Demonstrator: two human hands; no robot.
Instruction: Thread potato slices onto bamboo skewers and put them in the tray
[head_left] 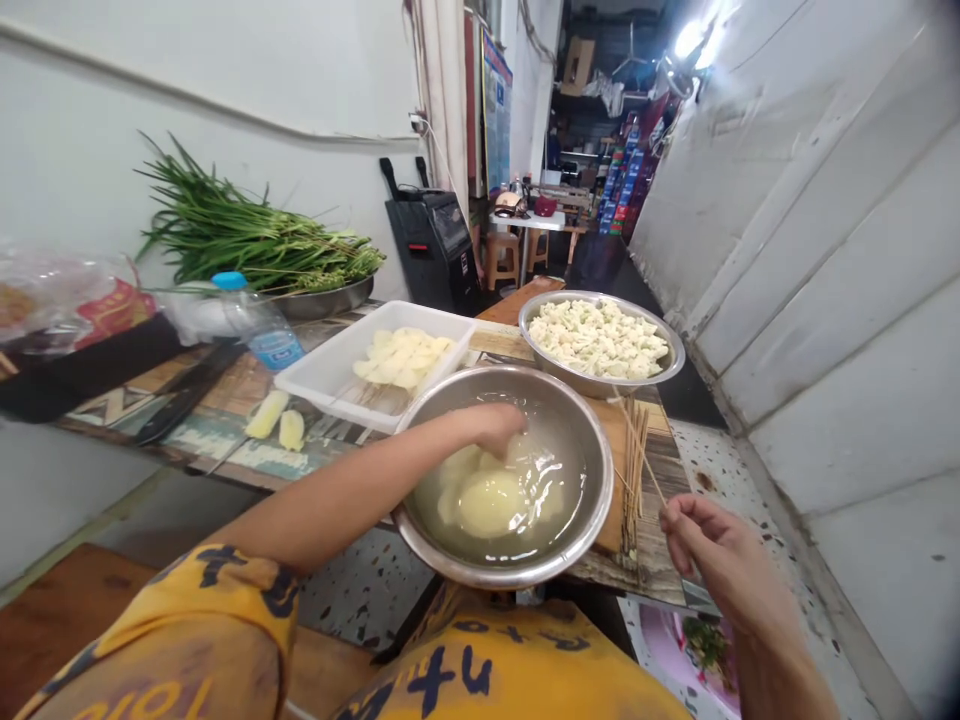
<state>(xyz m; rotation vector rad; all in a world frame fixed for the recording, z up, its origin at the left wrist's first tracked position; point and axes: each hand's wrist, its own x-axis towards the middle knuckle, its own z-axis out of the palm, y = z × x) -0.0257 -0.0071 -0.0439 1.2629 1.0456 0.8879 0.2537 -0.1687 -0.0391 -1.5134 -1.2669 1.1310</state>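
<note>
My left hand (496, 428) reaches into a steel bowl (592, 510) of cloudy water with pale potato slices (491, 497) in it; its fingers are curled under the water's surface and hidden. My right hand (705, 545) is to the right of the bowl, pinched on a thin bamboo skewer (636, 443) that slants up and to the left. Several more skewers (634, 480) lie on the table beside the bowl.
A second steel bowl (667, 368) holds cauliflower pieces (596, 338). A white tray (322, 375) holds potato slices (401, 357). Two slices (279, 420) lie on the table next to a dark knife (184, 395). A water bottle (259, 322), a pan of green chives (255, 240) and bags stand at the left.
</note>
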